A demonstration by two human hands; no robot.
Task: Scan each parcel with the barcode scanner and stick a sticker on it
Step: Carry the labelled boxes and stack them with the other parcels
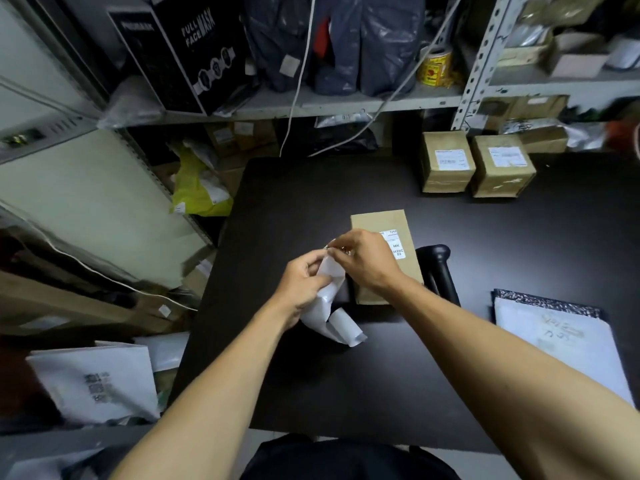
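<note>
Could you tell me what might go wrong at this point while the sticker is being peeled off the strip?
The left hand grips the curling backing strip while the right hand pinches at its top; the sticker could tear or fold onto itself. Both hands work above the brown parcel, so the sticker might land over its shipping label. The barcode scanner beside the right forearm could be knocked.

A parcel stockroom or packing room; slotted metal shelving (479, 60) holds grey mailer bags (346, 43), cartons and a printed box (180, 53); labelled cardboard parcels (446, 162) sit on a dark table (311, 375); a yellow label roll (434, 68) stands on the shelf; more bags (100, 382) and boxes are piled beside the table.
</note>
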